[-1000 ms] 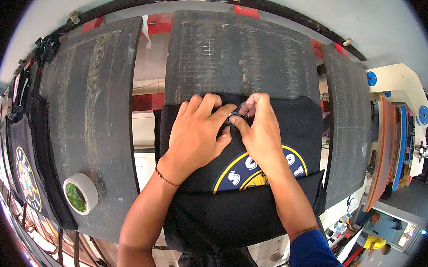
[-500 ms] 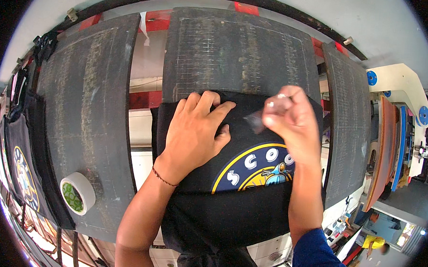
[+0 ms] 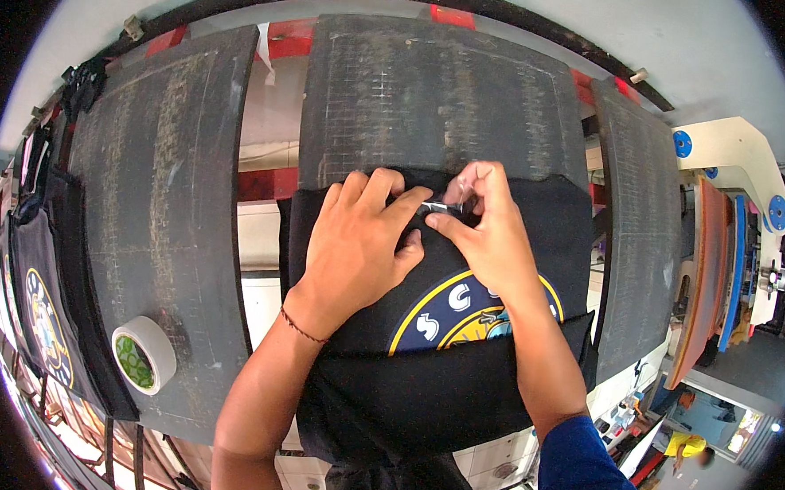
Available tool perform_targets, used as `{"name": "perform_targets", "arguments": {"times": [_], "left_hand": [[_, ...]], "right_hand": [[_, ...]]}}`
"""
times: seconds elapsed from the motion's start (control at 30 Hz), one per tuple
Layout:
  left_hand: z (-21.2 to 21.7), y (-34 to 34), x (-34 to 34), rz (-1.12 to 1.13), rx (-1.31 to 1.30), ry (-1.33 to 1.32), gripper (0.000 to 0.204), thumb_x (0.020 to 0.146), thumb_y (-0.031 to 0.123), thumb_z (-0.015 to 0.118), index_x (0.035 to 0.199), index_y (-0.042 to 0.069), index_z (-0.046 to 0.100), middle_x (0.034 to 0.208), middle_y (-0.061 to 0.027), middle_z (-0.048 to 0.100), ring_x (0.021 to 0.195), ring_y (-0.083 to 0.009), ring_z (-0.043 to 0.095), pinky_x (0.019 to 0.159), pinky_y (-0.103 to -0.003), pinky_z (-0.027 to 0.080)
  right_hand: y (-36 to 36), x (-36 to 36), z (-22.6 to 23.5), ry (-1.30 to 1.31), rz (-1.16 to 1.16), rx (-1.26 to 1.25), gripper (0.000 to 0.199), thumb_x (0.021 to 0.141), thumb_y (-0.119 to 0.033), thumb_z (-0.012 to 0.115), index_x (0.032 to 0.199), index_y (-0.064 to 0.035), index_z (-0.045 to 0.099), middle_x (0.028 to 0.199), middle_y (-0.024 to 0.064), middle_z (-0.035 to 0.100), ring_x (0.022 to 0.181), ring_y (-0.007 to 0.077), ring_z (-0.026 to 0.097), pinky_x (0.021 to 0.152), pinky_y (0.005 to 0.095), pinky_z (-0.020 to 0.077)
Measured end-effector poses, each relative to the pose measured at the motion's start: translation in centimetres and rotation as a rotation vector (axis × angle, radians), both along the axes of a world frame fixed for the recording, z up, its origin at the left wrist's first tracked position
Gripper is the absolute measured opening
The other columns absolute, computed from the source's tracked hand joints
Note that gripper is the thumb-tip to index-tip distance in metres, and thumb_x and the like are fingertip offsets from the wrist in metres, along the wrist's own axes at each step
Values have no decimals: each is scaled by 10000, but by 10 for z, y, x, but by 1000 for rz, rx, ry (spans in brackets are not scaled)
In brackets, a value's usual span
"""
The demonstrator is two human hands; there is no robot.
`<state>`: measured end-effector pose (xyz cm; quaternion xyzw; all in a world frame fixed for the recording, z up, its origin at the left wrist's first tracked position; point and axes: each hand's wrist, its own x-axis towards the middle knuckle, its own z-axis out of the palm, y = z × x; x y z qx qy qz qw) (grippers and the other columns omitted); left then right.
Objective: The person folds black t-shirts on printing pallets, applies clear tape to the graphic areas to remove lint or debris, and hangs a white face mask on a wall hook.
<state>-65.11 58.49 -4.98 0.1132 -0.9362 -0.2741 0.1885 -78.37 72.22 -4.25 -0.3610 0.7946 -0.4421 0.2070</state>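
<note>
A small, shiny, see-through film [image 3: 436,206], its outline unclear, is pinched by the right hand [image 3: 491,228] over the far part of a black cloth garment [image 3: 549,227], beside the loosely spread left hand [image 3: 357,243], while the right forearm [image 3: 542,359] and near fold [image 3: 420,393] partly hide a round navy-and-yellow print [image 3: 460,319].

Between the left board [image 3: 166,153] and right board [image 3: 638,222], the middle board [image 3: 445,97] bore a shirt [image 3: 420,393] on its near part, beneath the left hand [image 3: 357,243] and right hand [image 3: 491,232]. A tape roll [image 3: 164,347] sat on the left board's near end; another shirt [image 3: 47,316] lay farther left.
</note>
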Motion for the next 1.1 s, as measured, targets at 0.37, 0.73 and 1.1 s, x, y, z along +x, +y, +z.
{"name": "perform_targets", "arguments": {"times": [0.37, 0.73, 1.1], "left_hand": [[3, 1, -1, -7, 13, 13, 465, 732, 133, 752, 1195, 110, 714, 1059, -76, 566, 993, -275, 557, 857, -408, 457], [1, 1, 0, 1, 5, 9, 455, 731, 139, 744, 1184, 100, 714, 1063, -77, 568, 993, -281, 552, 856, -409, 451], [2, -1, 1, -14, 3, -5, 480, 736, 159, 746, 1211, 108, 699, 1085, -82, 568, 1007, -288, 550, 866, -417, 452]], "right_hand": [[9, -5, 13, -425, -11, -159, 360, 887, -34, 773, 1109, -48, 489, 929, 26, 641, 856, 68, 596, 749, 243, 504], [-11, 13, 7, 170, -47, 156, 407, 864, -36, 758, 1092, -31, 421, 855, 173, 661, 800, 396, 684, 703, 459, 525], [16, 6, 51, -364, 91, -322, 370, 887, -64, 784, 1092, -75, 477, 896, 11, 617, 785, 59, 583, 693, 241, 492]]}}
